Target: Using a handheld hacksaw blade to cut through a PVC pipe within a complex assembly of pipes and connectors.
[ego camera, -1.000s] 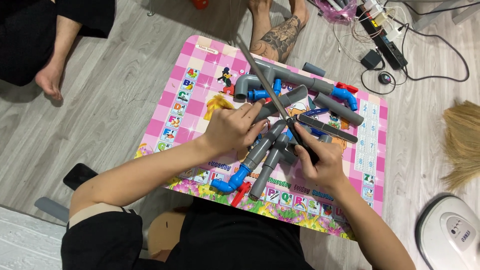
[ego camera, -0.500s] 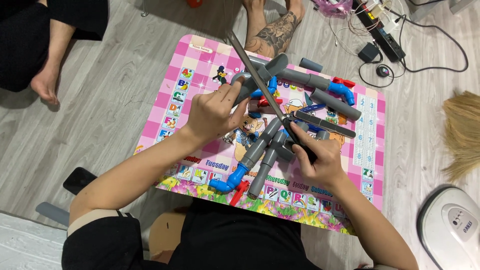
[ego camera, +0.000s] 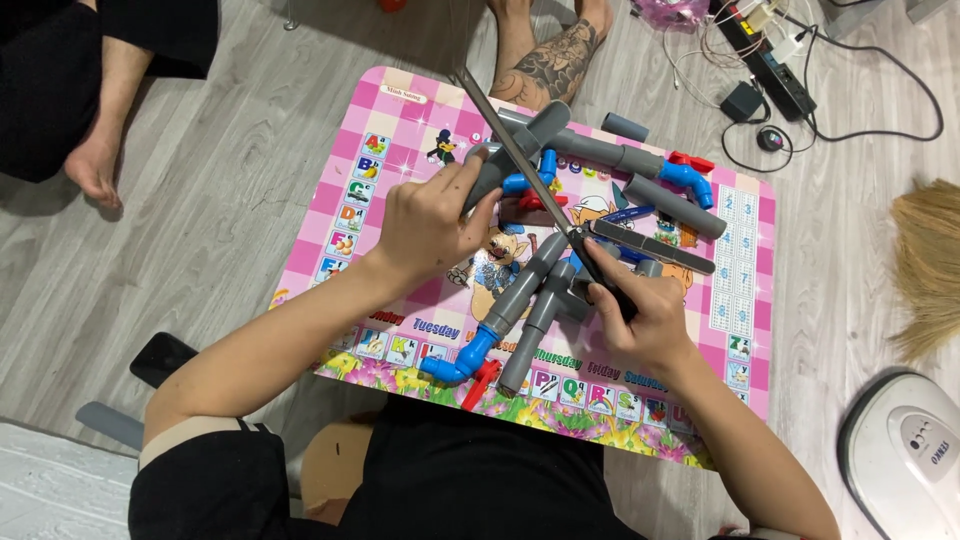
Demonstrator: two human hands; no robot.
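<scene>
My left hand [ego camera: 432, 215] grips a grey pipe piece [ego camera: 520, 145] lifted over the pink children's table [ego camera: 350, 175]. My right hand [ego camera: 640, 310] is closed on the dark handle of a long pipe cutter [ego camera: 520, 160] whose open jaws spread, one thin blade reaching up-left across the grey pipe, the other arm lying to the right. Below my hands lies a cluster of grey pipes [ego camera: 535, 295] joined to a blue elbow [ego camera: 455, 365] with a red valve handle [ego camera: 482, 380].
More grey pipes with a blue elbow [ego camera: 690, 180] and red part lie at the table's far right. Another person's tattooed leg [ego camera: 545, 60] and a bare foot [ego camera: 95, 165] rest on the floor. A power strip with cables [ego camera: 770, 65], a broom [ego camera: 930, 260], a white appliance [ego camera: 905, 450].
My left hand has moved up and away from the pipe cluster, lifting a grey pipe piece toward the cutter's blade. My right hand stays on the cutter handle.
</scene>
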